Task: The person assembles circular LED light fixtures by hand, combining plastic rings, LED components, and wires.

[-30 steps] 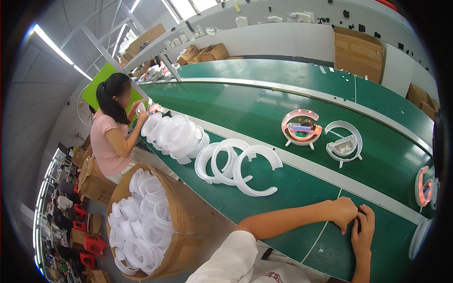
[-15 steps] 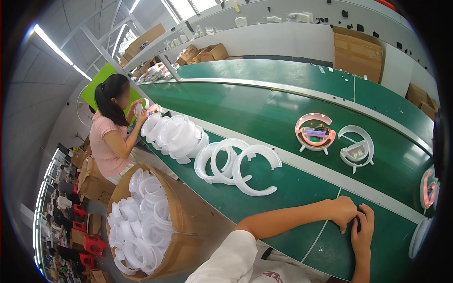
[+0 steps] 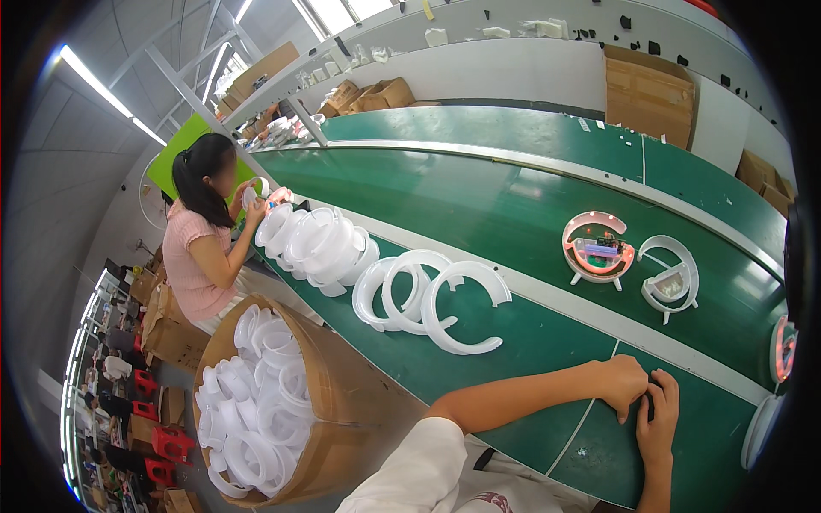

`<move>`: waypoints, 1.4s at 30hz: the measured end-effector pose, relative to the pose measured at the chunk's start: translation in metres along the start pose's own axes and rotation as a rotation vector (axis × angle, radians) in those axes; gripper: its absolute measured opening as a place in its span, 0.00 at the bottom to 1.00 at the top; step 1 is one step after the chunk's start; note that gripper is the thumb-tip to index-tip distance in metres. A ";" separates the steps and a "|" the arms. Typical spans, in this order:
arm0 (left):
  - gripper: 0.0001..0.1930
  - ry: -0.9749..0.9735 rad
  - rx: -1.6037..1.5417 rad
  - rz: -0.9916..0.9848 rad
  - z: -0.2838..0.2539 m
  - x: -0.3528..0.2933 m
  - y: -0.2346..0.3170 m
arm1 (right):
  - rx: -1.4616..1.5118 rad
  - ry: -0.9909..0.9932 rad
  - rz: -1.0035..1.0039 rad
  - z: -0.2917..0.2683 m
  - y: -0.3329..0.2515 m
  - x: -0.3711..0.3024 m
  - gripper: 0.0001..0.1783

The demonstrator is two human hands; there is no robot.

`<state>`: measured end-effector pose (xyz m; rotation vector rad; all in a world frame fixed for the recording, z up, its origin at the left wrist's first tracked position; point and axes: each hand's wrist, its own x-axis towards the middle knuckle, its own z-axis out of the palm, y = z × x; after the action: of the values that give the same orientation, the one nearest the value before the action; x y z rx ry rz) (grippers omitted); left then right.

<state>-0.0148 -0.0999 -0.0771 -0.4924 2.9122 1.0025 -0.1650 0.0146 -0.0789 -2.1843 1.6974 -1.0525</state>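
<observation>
We see the left hand [image 3: 623,382] knuckles up, fingers mostly folded under; the right hand [image 3: 658,406] lies loosely open beside it, fingers bent. We cannot tell whether they touch, or whether the left hides anything small; the right looks unloaded.

Both rest on the smooth green table [image 3: 547,349]. Left of them lie three C-shaped rings [image 3: 432,312] of glossy white plastic, overlapping, with a heaped pile of rings [image 3: 321,244] beyond.

Ahead of the hands, a raised pale rail [image 3: 616,327] stands between us and the shiny green belt [image 3: 479,192]. Across it sit a footed ring lamp [image 3: 597,253], glowing red around a circuit board, and, just to its right, a white ring frame [image 3: 669,288] with a half-moon pocket.

Far left of the hands, a brown cardboard box [image 3: 346,427] brims with white plastic rings; behind it a co-worker [image 3: 205,239] holds a white part.
</observation>
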 end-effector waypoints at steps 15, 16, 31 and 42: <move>0.16 0.017 -0.005 0.010 0.004 0.007 0.008 | -0.020 -0.011 -0.002 -0.013 0.000 -0.004 0.12; 0.16 0.016 -0.006 0.020 0.004 0.008 0.011 | -0.033 -0.009 0.004 -0.017 0.000 -0.006 0.13; 0.13 0.122 -0.130 -0.036 -0.024 0.021 0.031 | -0.032 0.113 -0.015 -0.043 0.029 -0.013 0.16; 0.17 0.829 0.566 -0.043 -0.032 0.056 -0.052 | -0.609 0.182 0.254 -0.073 0.174 0.052 0.23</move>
<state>-0.0499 -0.1740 -0.0889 -1.1221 3.6023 -0.1382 -0.3407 -0.0707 -0.0974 -2.1329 2.5708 -0.7527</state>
